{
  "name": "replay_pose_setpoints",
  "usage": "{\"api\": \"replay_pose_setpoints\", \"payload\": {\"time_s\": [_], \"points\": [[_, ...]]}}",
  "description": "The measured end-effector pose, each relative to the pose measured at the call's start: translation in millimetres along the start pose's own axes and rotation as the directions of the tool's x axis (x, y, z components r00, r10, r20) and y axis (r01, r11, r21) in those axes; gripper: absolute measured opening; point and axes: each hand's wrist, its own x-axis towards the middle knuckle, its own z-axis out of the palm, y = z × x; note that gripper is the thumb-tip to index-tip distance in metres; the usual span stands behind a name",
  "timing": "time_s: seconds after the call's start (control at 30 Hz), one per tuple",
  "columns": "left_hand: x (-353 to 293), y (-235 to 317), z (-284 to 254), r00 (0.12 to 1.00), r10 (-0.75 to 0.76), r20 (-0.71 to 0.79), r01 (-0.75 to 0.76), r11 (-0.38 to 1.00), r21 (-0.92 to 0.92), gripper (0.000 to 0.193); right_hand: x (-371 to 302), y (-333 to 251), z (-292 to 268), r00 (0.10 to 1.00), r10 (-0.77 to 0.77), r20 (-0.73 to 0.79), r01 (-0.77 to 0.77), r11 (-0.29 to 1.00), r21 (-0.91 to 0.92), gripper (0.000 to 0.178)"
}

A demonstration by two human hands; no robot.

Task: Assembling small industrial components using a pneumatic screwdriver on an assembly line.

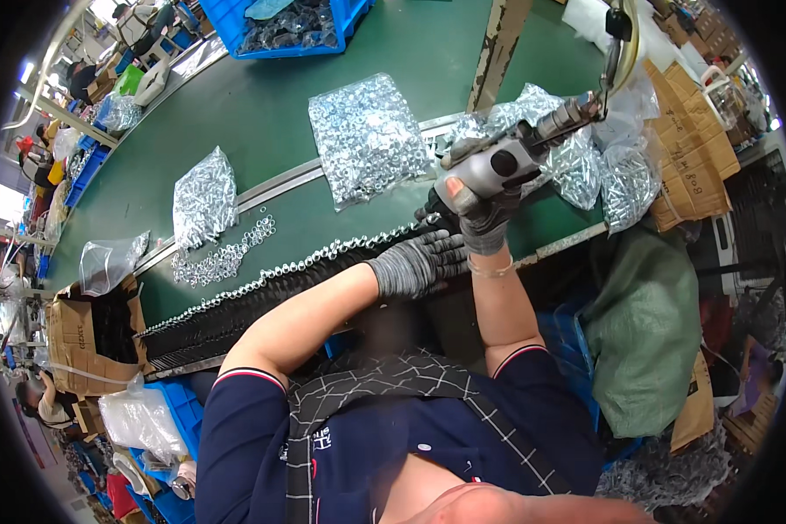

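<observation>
My right hand [487, 214], in a grey glove with bare thumb tip, is wrapped round a grey and black air-driven power tool [498, 166]. The tool's nose points down and left at the near end of a long row of thin black parts [236, 316]. Along that row's top edge runs a line of shiny metal nuts [297, 265]. My left hand [417, 265], also gloved, lies flat against the row's right end, fingers stretched out, just below the tool's nose. Loose nuts [223, 262] are scattered on the green bench beyond the row.
A bag of nuts [367, 140] and a bag of small metal fasteners [205, 199] lie on the bench [271, 109]. More fastener bags [629, 179] sit at right by torn cardboard [686, 144]. A blue bin [345, 26] stands far back; a carton [74, 336] is at left.
</observation>
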Motion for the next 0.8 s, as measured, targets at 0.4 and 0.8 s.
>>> {"api": "replay_pose_setpoints", "payload": {"time_s": [0.4,0.8], "points": [[-2,-5,2,0.999,-0.027,0.046,0.031,0.996,-0.083,0.053,-7,19,11,0.995,-0.093,-0.029,0.086,0.978,-0.191,0.065],[-2,-2,4,0.999,-0.028,-0.024,0.026,0.996,-0.090,0.047,-8,26,8,0.994,0.103,-0.019,-0.095,0.964,0.250,0.058]]}}
